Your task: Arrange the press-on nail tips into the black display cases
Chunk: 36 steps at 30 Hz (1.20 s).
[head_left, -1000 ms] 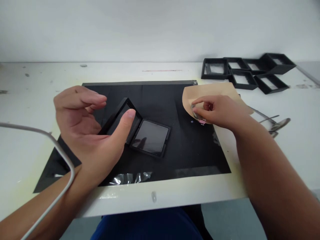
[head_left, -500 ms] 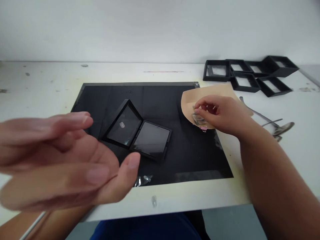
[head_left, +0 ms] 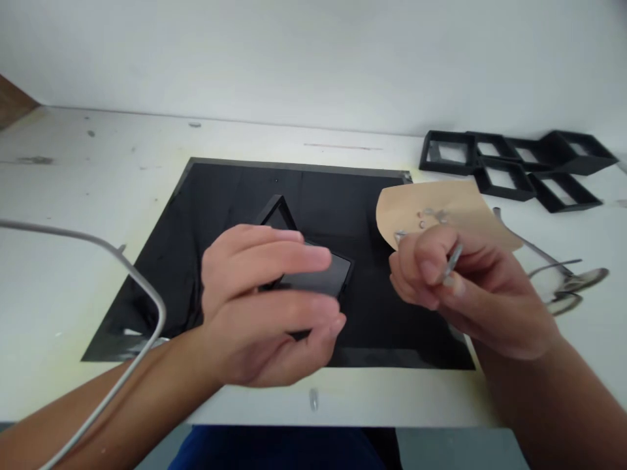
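My right hand (head_left: 465, 287) pinches a small, thin silvery piece (head_left: 453, 261) between thumb and fingertips, in front of a tan sheet (head_left: 435, 196). Small metallic and clear bits (head_left: 434, 214) lie on that sheet. My left hand (head_left: 274, 300) is raised over the black mat (head_left: 220, 189), its fingers loosely bent and spread, the thumb tip close to the index tip. I see nothing in it. Behind it, a hinged black case (head_left: 328, 274) stands opened on the mat, largely hidden by my fingers.
Several black frames (head_left: 504, 176) are grouped at the back right, by the wall. Eyeglasses (head_left: 568, 284) lie right of the tan sheet. A pale cord (head_left: 159, 313) crosses my left forearm. Near the table's front edge is a small clear piece (head_left: 314, 399).
My right hand has lifted off the tan sheet toward me with the silvery piece. My left hand has moved right and turned, its fingers curling inward. The view has shifted left.
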Motion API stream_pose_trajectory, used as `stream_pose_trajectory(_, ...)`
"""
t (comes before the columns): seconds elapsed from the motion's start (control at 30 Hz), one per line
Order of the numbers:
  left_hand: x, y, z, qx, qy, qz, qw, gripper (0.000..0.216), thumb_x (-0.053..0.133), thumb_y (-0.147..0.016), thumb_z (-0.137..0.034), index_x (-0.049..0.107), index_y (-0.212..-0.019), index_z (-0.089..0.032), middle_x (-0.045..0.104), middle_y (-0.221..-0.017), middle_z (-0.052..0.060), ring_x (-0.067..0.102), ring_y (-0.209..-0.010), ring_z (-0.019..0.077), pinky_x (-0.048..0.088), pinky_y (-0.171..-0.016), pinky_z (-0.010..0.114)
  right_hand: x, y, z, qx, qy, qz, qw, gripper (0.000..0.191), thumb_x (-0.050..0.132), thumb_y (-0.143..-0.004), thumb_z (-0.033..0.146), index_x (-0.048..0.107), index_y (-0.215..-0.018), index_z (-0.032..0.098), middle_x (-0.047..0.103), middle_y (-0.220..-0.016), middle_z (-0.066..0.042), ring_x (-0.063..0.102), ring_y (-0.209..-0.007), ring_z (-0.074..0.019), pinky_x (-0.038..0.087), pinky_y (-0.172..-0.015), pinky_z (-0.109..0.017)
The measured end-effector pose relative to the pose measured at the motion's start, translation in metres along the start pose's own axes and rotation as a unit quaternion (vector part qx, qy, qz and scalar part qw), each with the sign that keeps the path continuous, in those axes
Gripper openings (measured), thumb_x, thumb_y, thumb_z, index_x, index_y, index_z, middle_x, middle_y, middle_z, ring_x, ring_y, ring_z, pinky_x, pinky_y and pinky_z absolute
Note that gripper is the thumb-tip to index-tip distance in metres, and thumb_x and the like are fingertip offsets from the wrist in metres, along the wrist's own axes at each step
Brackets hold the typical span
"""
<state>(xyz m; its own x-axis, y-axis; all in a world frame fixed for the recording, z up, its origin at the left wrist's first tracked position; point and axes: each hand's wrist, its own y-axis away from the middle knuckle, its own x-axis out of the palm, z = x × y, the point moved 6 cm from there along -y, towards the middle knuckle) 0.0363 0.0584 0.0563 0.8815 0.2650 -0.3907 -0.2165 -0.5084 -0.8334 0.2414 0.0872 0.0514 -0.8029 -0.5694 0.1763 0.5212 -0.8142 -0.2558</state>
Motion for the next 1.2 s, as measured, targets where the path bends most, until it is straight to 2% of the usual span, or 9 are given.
stream_pose_trajectory(0.07,-0.004,-0.006,-0.011,0.079,-0.025,-0.019,0.996,0.031,0.071,-0.084,-0.011,0.067,-0.110,-0.027,0.080,-0.099,-0.005,0.070,-0.082,0.0155,0.061,-0.087,0.036,0.012,0.002,-0.007,0.022,-0.025,0.028,0.999,0.011,0.071,-0.103,0.031,0.071,-0.095,0.023,0.051,-0.072,0.003,0.044,-0.062,-0.0099,0.034,-0.053,-0.027)
stream_pose_trajectory(0.1,-0.003,-0.007,-0.014,0.090,-0.029,-0.007,0.996,0.033,0.066,-0.087,-0.008,0.068,-0.116,-0.024,0.082,-0.098,-0.004,0.070,-0.083,0.0155,0.060,-0.086,0.036,0.017,0.003,-0.010,0.034,-0.034,0.038,0.998,0.012,0.071,-0.103,0.031,0.070,-0.095,0.023,0.052,-0.073,0.003,0.044,-0.063,-0.0098,0.034,-0.054,-0.027)
stream_pose_trajectory(0.23,0.009,-0.003,-0.012,0.009,0.008,0.100,0.995,0.032,0.061,-0.103,-0.023,0.066,-0.134,-0.017,0.083,-0.105,0.003,0.074,-0.096,0.0192,0.055,-0.087,0.040,0.028,0.003,-0.024,0.087,-0.035,0.058,0.994,0.015,0.068,-0.105,0.032,0.066,-0.094,0.022,0.052,-0.075,0.004,0.041,-0.064,-0.0094,0.033,-0.057,-0.026)
stream_pose_trajectory(0.33,0.016,0.000,-0.007,-0.072,0.071,0.134,0.986,0.031,0.066,-0.106,-0.028,0.068,-0.135,-0.019,0.082,-0.108,0.003,0.075,-0.100,0.0182,0.058,-0.092,0.037,0.030,0.001,-0.028,0.097,-0.024,0.061,0.993,0.018,0.066,-0.106,0.030,0.063,-0.091,0.021,0.050,-0.074,0.004,0.040,-0.064,-0.0091,0.035,-0.058,-0.024)
stream_pose_trajectory(0.5,0.019,-0.003,-0.006,-0.121,0.216,0.102,0.964,0.021,0.083,-0.095,-0.026,0.077,-0.115,-0.023,0.082,-0.093,0.000,0.073,-0.087,0.0153,0.064,-0.087,0.031,0.032,0.000,-0.026,0.088,0.023,0.084,0.992,0.014,0.062,-0.106,0.026,0.062,-0.093,0.022,0.052,-0.079,0.003,0.044,-0.066,-0.0095,0.041,-0.057,-0.022)
stream_pose_trajectory(0.6,0.020,-0.003,-0.004,-0.170,0.241,0.089,0.951,0.015,0.084,-0.093,-0.022,0.079,-0.107,-0.025,0.081,-0.088,0.000,0.073,-0.082,0.0151,0.066,-0.079,0.030,0.033,0.001,-0.024,0.087,0.025,0.084,0.992,0.013,0.063,-0.106,0.027,0.063,-0.094,0.022,0.052,-0.077,0.003,0.044,-0.065,-0.0095,0.041,-0.056,-0.022)
stream_pose_trajectory(0.83,0.023,0.001,0.000,-0.214,0.274,0.073,0.935,0.013,0.086,-0.091,-0.016,0.079,-0.101,-0.022,0.081,-0.089,0.001,0.074,-0.083,0.0139,0.066,-0.082,0.028,0.037,0.004,-0.029,0.119,0.010,0.052,0.992,0.011,0.060,-0.109,0.027,0.062,-0.099,0.023,0.053,-0.073,0.005,0.047,-0.062,-0.0074,0.044,-0.056,-0.019)
stream_pose_trajectory(1.07,0.023,0.001,0.003,-0.201,0.287,0.046,0.935,0.008,0.085,-0.092,-0.015,0.080,-0.099,-0.016,0.083,-0.093,0.005,0.075,-0.086,0.0106,0.065,-0.085,0.019,0.033,0.005,-0.014,0.025,0.207,-0.021,0.978,0.012,0.059,-0.108,0.023,0.068,-0.099,0.024,0.060,-0.070,0.005,0.054,-0.059,-0.0084,0.045,-0.051,-0.021)
stream_pose_trajectory(1.2,0.022,0.002,0.004,-0.203,0.285,0.039,0.936,0.013,0.091,-0.087,-0.016,0.082,-0.096,-0.017,0.080,-0.091,0.004,0.075,-0.084,0.0098,0.065,-0.082,0.016,0.032,0.006,-0.005,-0.016,0.264,-0.052,0.963,0.010,0.066,-0.103,0.019,0.073,-0.099,0.025,0.066,-0.070,0.004,0.058,-0.058,-0.0101,0.045,-0.050,-0.026)
